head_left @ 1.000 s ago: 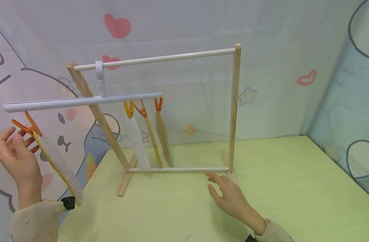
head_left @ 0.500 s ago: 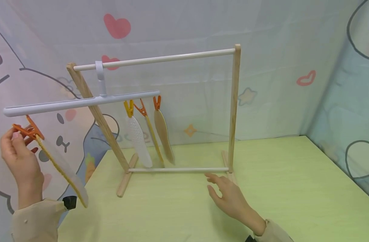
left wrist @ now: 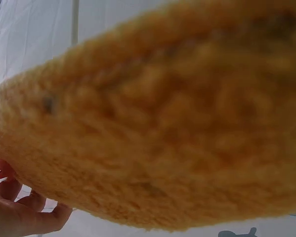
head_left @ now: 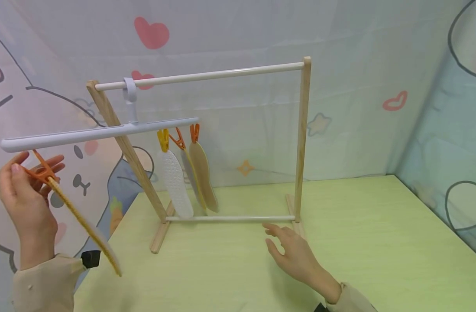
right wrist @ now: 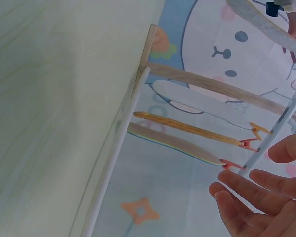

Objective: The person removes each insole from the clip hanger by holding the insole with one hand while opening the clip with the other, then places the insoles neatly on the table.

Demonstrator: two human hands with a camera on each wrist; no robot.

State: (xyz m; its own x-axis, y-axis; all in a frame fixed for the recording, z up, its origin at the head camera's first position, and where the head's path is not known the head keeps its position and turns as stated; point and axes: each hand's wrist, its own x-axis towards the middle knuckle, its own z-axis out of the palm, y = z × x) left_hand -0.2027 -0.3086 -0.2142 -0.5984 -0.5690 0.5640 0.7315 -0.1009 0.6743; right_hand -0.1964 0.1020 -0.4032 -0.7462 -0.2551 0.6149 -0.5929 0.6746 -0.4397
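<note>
In the head view, my left hand [head_left: 29, 199] is at an orange clothespin [head_left: 44, 173] under the left end of a white hanger bar [head_left: 62, 138]. The thumb touches one arm of the clothespin, while other fingers stretch out behind it. From this clothespin hangs an insole [head_left: 85, 225], seen nearly edge-on; its fuzzy yellow-brown side [left wrist: 152, 148] fills most of the left wrist view. My right hand [head_left: 294, 253] hovers over the table with loosely spread fingers, holding nothing. Under the bar's right half hang a white insole [head_left: 175, 182], a thin yellow-edged insole [head_left: 195, 177] and a tan insole [head_left: 204, 173].
A rack with wooden posts [head_left: 303, 143] and a white top rod [head_left: 222, 75] carries the hanger by its hook [head_left: 130, 93]. Its lower rod [head_left: 238, 218] and feet stand on the light green table [head_left: 378, 242]. Printed cloth [head_left: 358, 78] hangs behind and at both sides.
The left insole has swung to the right and turned more edge-on. My left fingers have spread behind the clothespin. The hanger's right end and its insoles have shifted slightly left. The right hand barely moved.
</note>
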